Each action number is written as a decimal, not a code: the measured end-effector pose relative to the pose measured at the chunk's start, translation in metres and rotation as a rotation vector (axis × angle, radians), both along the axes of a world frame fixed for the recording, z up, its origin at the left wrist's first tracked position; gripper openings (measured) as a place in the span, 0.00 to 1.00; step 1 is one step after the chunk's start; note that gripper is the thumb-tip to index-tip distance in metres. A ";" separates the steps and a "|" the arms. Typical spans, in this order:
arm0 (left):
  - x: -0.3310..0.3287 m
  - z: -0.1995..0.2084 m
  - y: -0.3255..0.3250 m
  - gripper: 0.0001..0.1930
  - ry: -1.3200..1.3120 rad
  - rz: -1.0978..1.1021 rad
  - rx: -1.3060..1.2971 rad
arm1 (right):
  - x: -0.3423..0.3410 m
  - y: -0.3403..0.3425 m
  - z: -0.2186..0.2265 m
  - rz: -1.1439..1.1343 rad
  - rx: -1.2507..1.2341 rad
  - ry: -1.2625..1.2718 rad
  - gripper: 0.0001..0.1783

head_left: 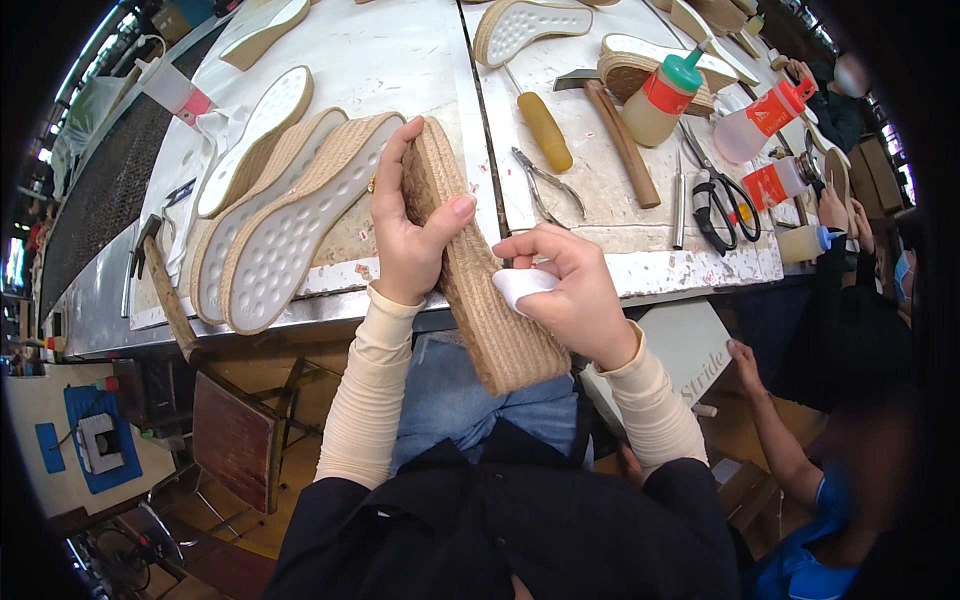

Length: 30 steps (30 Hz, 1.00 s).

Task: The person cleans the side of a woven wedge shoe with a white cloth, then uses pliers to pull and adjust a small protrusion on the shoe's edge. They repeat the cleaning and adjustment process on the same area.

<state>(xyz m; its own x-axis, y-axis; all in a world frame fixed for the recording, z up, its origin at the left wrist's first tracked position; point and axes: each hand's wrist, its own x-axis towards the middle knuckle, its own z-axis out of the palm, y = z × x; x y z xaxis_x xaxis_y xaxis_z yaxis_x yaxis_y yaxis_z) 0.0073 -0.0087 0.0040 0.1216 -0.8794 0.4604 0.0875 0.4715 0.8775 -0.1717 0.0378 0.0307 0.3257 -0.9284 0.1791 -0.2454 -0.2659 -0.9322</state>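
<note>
My left hand point(420, 225) grips a wedge shoe sole point(478, 290) with a woven, rope-like side wall and a brown underside. The sole is held on its edge over my lap, at the table's near edge. In my right hand point(575, 290) a bunched white cloth point(524, 284) is pinched, pressed close against the sole's woven side. To the left of my hands, wedge soles point(290, 235) with grey, dimpled upper faces lie side by side on the table. Just beyond my right hand lie metal nippers point(548, 186).
On the white table point(640, 240) are a yellow-handled tool point(544, 132), a hammer point(622, 140), black-handled scissors point(718, 190) and a green-capped bottle point(662, 98). Another hammer point(165, 285) overhangs the left edge. A co-worker's hand point(745, 368) touches a pale box point(685, 345) at right. A stool point(235, 435) stands lower left.
</note>
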 end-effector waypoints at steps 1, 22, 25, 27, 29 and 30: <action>0.000 0.000 0.000 0.40 0.003 -0.003 0.000 | 0.000 0.000 0.000 0.000 -0.103 0.036 0.12; -0.002 -0.001 -0.005 0.37 -0.136 0.065 -0.081 | 0.011 0.004 -0.005 -0.109 -0.326 0.131 0.09; -0.002 -0.002 -0.005 0.36 -0.137 0.060 -0.072 | 0.010 0.004 -0.005 -0.119 -0.332 0.147 0.09; -0.002 -0.001 -0.005 0.36 -0.128 0.055 -0.070 | 0.008 0.003 -0.005 -0.097 -0.254 0.056 0.08; -0.002 -0.001 -0.005 0.36 -0.122 0.057 -0.090 | 0.007 0.002 -0.004 -0.074 -0.225 0.028 0.07; -0.002 -0.001 -0.005 0.36 -0.129 0.061 -0.087 | 0.007 0.001 -0.004 -0.069 -0.239 0.044 0.07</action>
